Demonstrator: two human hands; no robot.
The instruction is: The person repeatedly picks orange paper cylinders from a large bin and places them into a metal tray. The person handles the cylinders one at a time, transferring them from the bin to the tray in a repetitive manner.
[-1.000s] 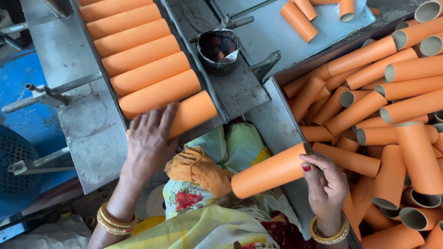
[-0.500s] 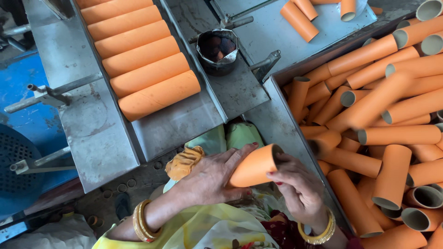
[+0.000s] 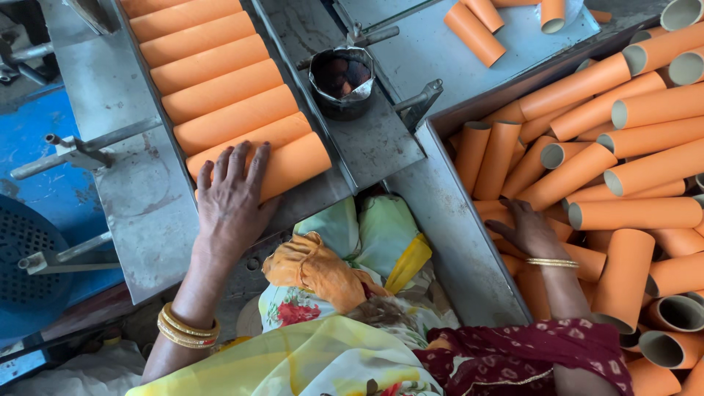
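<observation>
My left hand (image 3: 233, 196) lies flat with fingers spread on the nearest orange cardboard tube (image 3: 293, 163), the last in a row of orange tubes (image 3: 213, 70) lying side by side in a metal feed tray (image 3: 139, 198). My right hand (image 3: 529, 229) reaches palm down into a metal bin (image 3: 455, 235) full of loose orange tubes (image 3: 631, 169) and rests among them; its fingers are partly hidden, and no tube is clearly gripped.
A small dark metal cup (image 3: 341, 77) sits on the steel plate between tray and bin. An orange cloth (image 3: 315, 268) lies on my lap. A few tubes (image 3: 477, 29) rest on the far metal surface. Blue machine parts (image 3: 37, 249) stand at the left.
The tube held in both hands over my lap now lies at the near end of the tray row under my left hand. My right hand moved right into the bin.
</observation>
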